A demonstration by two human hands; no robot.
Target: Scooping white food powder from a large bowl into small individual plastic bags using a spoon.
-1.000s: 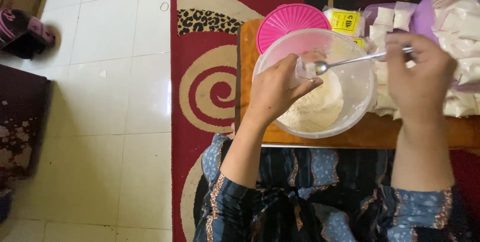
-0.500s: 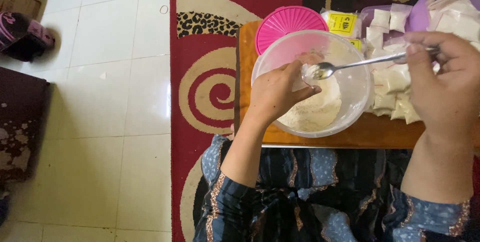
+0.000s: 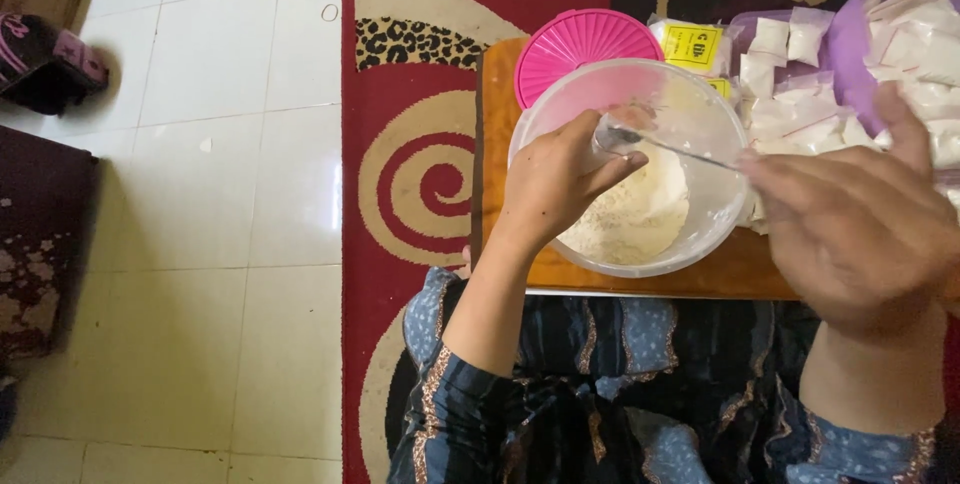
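A clear plastic bowl (image 3: pixel 722 206) with pale flour-like powder (image 3: pixel 640 216) stands on a low wooden board (image 3: pixel 494 144). My left hand (image 3: pixel 555 184) is over the bowl, pinching a small clear plastic bag (image 3: pixel 607 134) open at its top. My right hand (image 3: pixel 860 219) holds a metal spoon (image 3: pixel 670 147) by the handle, its tip tilted down at the mouth of the bag. The spoon is blurred by motion.
A pink round lid (image 3: pixel 580 42) lies behind the bowl. Several small filled white packets (image 3: pixel 800 119) are heaped to the right, some in a purple container (image 3: pixel 850 29). A yellow-labelled packet (image 3: pixel 692 44) lies behind. Red patterned rug (image 3: pixel 410 174); white tiled floor (image 3: pixel 200 194) to the left.
My right hand has dropped lower and nearer, tipping the spoon down into the bag's mouth. My left hand has stayed over the bowl with the bag.
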